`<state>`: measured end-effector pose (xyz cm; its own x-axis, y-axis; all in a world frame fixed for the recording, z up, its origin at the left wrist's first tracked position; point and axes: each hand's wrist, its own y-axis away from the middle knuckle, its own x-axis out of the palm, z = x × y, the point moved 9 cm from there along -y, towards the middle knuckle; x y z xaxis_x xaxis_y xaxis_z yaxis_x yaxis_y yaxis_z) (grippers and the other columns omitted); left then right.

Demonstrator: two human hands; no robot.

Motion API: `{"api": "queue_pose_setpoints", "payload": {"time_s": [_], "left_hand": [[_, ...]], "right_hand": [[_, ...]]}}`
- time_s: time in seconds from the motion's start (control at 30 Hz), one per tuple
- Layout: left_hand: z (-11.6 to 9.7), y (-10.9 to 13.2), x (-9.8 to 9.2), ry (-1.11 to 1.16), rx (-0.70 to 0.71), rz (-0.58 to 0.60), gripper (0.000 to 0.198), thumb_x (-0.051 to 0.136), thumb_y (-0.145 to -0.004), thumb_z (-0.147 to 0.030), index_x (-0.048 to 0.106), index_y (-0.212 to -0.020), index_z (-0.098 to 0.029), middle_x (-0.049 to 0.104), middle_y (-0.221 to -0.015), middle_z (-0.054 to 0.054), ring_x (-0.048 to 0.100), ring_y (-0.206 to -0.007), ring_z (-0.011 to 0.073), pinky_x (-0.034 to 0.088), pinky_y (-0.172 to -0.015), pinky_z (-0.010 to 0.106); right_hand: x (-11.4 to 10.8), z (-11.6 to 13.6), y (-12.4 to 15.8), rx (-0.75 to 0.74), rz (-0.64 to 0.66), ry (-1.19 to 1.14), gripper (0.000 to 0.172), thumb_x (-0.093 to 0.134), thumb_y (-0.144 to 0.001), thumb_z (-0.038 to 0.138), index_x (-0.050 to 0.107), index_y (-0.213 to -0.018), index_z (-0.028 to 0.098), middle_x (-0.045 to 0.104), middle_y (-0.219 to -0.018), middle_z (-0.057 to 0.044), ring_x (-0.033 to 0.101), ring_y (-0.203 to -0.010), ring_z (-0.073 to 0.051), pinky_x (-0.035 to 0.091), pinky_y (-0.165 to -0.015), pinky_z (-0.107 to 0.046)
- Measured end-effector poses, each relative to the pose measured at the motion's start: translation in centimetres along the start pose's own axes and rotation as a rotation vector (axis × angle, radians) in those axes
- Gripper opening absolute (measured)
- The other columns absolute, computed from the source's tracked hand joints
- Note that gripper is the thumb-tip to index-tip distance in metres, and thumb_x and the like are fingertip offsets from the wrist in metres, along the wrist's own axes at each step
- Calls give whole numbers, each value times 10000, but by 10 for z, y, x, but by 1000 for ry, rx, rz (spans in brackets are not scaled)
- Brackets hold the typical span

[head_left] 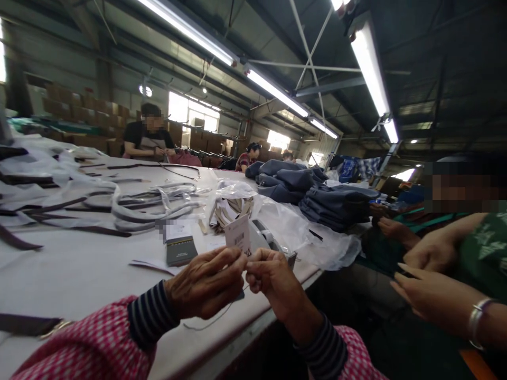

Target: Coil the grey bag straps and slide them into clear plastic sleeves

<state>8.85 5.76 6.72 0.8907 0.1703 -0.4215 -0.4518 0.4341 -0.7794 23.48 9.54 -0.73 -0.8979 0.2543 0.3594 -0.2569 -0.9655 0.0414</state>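
Note:
A white paper tag (pixel 238 235) with a barcode stands upright between my two hands, over the table's front edge. My left hand (pixel 209 282) pinches the tag's lower part, fingers pressed together. Touching it from the right, my right hand (pixel 275 279) has thumb and forefinger closed at the tag's lower corner, where the thing between them is too small to make out. A thin string (pixel 209 323) hangs below my left hand. Just beyond, a dark grey card (pixel 181 251) lies on the table beside a plastic bag (pixel 232 208) of beige tags.
Dark belts (pixel 99 230) and plastic-wrapped straps (pixel 138 211) cover the left of the white table (pixel 99 279). Folded blue-grey cloth items (pixel 336 203) are stacked behind. At right, close by, a person's braceleted arm (pixel 447 303) reaches in. Other people sit across the table.

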Motion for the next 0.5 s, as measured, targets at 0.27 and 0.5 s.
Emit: {"api": "queue_pose_setpoints", "payload": {"time_s": [0.27,0.5], "left_hand": [[72,23,20,427,-919,-71,92,678,-928,-212,681,-844,-174,698,-791,23,611,-692,150,487,-638,254],[71,61,63,1119,-1600,-146,245,853,-708,-311,696,-768,-133,710,-721,26,607,-626,146,439,-565,225]], "right_hand": [[-22,28,17,-288,-109,103,240,846,-734,313,670,-731,150,654,-616,-5,528,-512,-85,337,-447,-175],[-32,60,25,-571,-229,446,176,805,-769,281,683,-696,177,720,-984,-40,600,-727,-135,438,-629,-251]]}}
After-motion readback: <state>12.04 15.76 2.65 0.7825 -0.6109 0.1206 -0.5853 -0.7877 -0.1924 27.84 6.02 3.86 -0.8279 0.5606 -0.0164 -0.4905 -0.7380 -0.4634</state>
